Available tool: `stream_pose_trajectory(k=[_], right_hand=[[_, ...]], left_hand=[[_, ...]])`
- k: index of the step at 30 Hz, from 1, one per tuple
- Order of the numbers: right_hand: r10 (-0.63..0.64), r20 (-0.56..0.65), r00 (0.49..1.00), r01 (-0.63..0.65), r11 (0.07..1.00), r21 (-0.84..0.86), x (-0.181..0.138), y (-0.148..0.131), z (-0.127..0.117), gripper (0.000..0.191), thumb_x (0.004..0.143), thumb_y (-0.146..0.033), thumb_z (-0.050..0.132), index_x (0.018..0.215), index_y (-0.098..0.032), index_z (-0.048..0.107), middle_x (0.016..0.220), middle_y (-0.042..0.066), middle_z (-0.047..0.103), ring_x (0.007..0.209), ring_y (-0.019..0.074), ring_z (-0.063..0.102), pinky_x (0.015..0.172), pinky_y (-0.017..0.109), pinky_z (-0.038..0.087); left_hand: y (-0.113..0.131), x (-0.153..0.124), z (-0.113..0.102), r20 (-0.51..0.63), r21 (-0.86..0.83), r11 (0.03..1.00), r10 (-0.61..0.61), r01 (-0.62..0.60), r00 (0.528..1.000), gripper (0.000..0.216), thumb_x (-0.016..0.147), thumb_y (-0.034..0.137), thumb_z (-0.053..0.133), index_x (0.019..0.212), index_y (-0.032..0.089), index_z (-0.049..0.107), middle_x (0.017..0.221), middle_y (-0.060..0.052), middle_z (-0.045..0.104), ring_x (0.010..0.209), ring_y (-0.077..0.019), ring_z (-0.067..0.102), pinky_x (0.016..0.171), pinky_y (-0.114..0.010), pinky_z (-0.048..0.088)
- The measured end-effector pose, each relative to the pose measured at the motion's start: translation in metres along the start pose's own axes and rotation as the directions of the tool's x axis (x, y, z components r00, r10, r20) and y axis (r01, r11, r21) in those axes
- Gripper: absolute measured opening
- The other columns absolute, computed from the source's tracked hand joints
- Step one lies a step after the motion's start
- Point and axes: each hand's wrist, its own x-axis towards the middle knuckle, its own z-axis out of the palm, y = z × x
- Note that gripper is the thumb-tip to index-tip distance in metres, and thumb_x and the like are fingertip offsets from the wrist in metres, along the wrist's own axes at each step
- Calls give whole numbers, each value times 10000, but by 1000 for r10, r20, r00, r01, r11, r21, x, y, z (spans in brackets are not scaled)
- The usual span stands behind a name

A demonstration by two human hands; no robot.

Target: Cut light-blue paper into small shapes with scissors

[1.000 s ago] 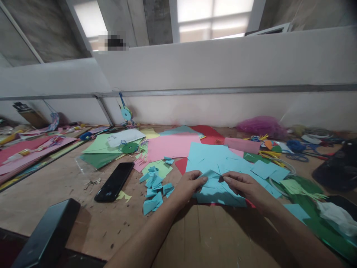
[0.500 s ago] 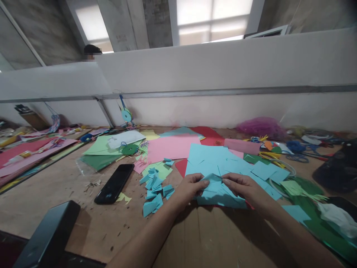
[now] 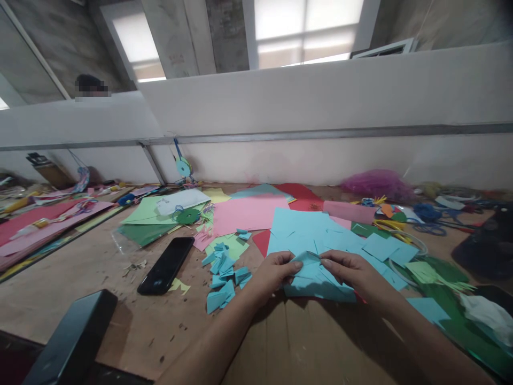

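Note:
Between my two hands is a small piece of blue paper [image 3: 309, 260], partly folded. My left hand [image 3: 279, 269] pinches its left side between thumb and fingers. On the right side, my right hand [image 3: 343, 267] pinches the same piece. Both hands are over a larger blue paper sheet [image 3: 298, 224] lying on the table. Several small folded blue paper pieces [image 3: 221, 263] lie in a loose heap left of my left hand. To the right of my right hand lie cut blue paper squares [image 3: 380, 247].
A black phone [image 3: 166, 266] lies left of the folded pieces, with a dark box-shaped object [image 3: 74, 334] nearer me. Pink paper [image 3: 250, 214] lies behind. A purple plastic bag [image 3: 377, 184] sits by the white partition [image 3: 280, 101]. A person's head [image 3: 91, 85] shows beyond it.
My hands keep their pinch on the blue paper with hardly any movement. The person beyond the partition has moved left. The view has shifted slightly.

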Motion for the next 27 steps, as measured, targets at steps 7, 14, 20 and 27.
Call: stream_pose_trajectory(k=[7,14,20,27], right_hand=[[35,-28,999,-33,998,61,1,3,1,395,818,-560,590,929,-190,675,649,-12,516,572,132,411,524,258,285],[150,-93,984,-123,960,251,6,8,11,413,748,-562,669,878,-172,620,636,-30,543,445,65,238,448,246,142],[103,-101,990,-61,933,355,9,18,16,312,661,-403,780,789,-189,592,683,-21,530,614,129,457,567,253,352],[109,-163,981,-53,948,314,10,20,15,280,639,-346,765,812,-180,621,696,-20,554,642,137,480,597,255,364]], left_hand=[[-6,4,-1,-19,-26,999,45,-45,999,391,707,521,677,642,185,487,551,36,449,493,-85,369,446,-215,227],[-18,11,4,-76,44,988,152,-149,985,392,754,554,629,712,182,516,601,33,482,554,-99,424,509,-215,298],[-19,9,7,-20,125,981,153,-149,988,342,809,513,590,762,180,529,626,42,504,547,-94,411,511,-220,297],[-23,11,8,-25,108,960,264,-260,964,356,766,435,678,995,187,564,761,31,558,683,-118,503,594,-215,363]])
